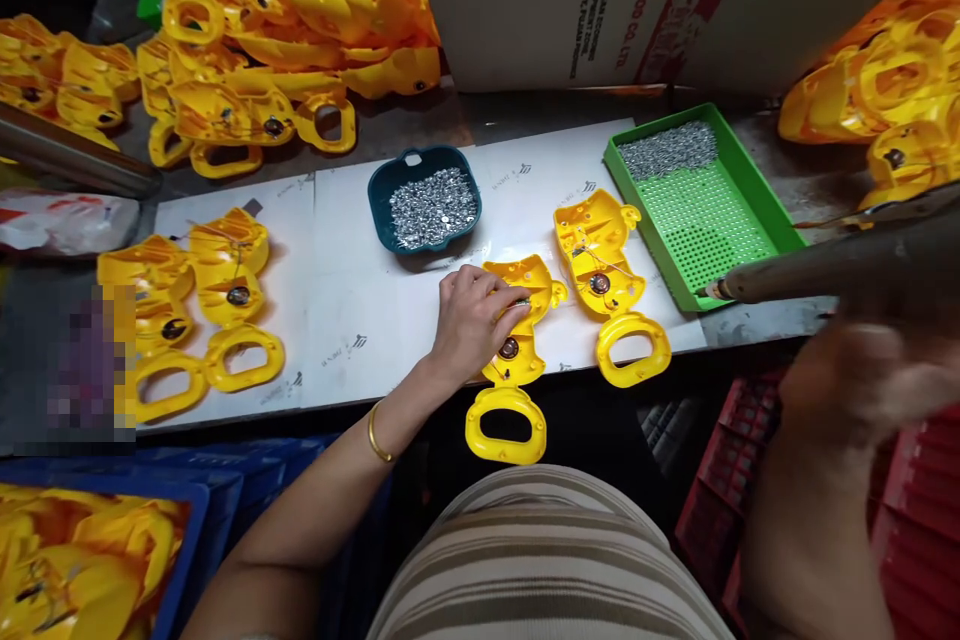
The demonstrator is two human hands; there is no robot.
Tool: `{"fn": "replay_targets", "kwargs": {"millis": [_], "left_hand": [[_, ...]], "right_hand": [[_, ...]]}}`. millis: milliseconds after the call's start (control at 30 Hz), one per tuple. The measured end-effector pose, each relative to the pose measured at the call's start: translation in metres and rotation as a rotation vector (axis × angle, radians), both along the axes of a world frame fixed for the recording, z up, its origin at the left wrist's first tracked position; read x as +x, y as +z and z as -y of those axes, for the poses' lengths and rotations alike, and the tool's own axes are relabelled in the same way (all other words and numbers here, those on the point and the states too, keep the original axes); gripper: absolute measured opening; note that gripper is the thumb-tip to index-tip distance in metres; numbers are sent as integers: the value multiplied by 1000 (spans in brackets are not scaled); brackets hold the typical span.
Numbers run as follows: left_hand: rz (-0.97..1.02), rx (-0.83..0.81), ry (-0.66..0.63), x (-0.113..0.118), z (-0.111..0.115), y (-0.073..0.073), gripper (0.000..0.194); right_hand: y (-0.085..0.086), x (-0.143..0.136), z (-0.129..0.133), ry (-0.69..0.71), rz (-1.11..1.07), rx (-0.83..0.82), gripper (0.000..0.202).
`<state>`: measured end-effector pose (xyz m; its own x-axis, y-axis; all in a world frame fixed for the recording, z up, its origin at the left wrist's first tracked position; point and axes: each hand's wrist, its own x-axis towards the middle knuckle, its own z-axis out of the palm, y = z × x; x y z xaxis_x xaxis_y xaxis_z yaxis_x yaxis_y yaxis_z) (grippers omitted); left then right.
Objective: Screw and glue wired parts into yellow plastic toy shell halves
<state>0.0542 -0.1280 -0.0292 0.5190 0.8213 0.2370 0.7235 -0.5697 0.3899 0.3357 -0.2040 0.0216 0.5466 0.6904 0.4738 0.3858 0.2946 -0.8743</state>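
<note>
Centre: your left hand (471,320) on yellow shell (529,348), can't tell if fingers clamp. Right edge: your right hand (847,370), blurred, clamped round driver (784,275).

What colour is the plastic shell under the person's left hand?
The shell is bright yellow; the head view, the only one, shows it.

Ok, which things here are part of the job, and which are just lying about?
Part of it, I'd judge:
yellow shell under the left hand
screwdriver-like tool in the blurred right hand
green tray, small metal parts inside
dark bowl, more metal parts
second shell alongside

Probably just lying about:
cardboard box
plastic bag
red crate
</note>
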Motion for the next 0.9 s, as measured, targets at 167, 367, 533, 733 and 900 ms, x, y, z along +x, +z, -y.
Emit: {"fn": "replay_targets", "kwargs": {"millis": [167,367,533,733,900], "left_hand": [[-76,-7,-57,1,-4,5,16],[-103,23,-87,-1,-9,6,21],[-94,72,-112,-1,-11,3,23],[-118,102,-107,-2,-10,2,24],[-113,109,-100,-1,-11,2,24]], "right_hand": [[-1,16,-15,140,37,-123,33],[5,35,-36,171,-16,-59,35],[14,45,-54,55,-98,112,30],[-1,59,-80,-191,-129,263,22],[-14,64,-99,-200,-121,244,23]]}}
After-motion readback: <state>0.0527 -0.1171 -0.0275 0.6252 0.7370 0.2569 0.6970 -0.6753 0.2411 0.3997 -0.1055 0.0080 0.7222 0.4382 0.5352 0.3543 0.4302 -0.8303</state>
